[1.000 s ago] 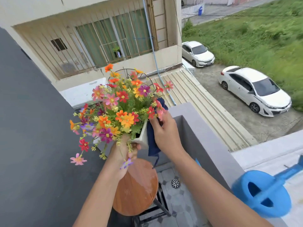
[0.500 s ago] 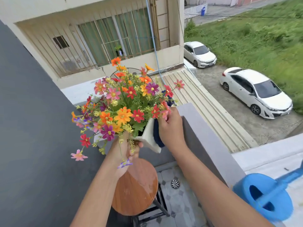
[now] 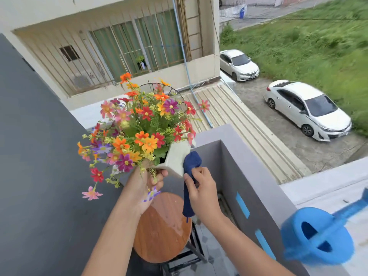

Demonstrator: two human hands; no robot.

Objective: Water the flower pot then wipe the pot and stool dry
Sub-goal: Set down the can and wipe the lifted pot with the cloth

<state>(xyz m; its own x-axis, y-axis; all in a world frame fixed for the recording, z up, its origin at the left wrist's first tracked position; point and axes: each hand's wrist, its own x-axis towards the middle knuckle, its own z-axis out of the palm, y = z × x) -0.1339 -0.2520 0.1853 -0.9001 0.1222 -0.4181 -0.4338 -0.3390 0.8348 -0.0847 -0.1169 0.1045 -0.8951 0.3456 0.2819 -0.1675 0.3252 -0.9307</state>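
Note:
My left hand (image 3: 146, 185) holds a white flower pot (image 3: 176, 158) up in the air, tilted, full of orange, red, pink and purple flowers (image 3: 139, 128). My right hand (image 3: 203, 196) grips a dark blue cloth (image 3: 191, 176), whose bunched top presses against the pot's right side. Below both hands stands a round wooden stool (image 3: 161, 230) with a wet sheen and drops on its seat. A blue watering can (image 3: 316, 236) rests on the ledge at the lower right.
A grey balcony parapet (image 3: 239, 156) runs along the right, marked with blue tape strips. A dark wall (image 3: 35, 176) fills the left. Tiled floor (image 3: 211, 255) shows under the stool. Beyond lie a neighbouring building, a corrugated roof and two white cars.
My right hand has come down and toward me from the pot's far side to its near right side, bringing the blue cloth into plain view. The pot stays lifted in my left hand.

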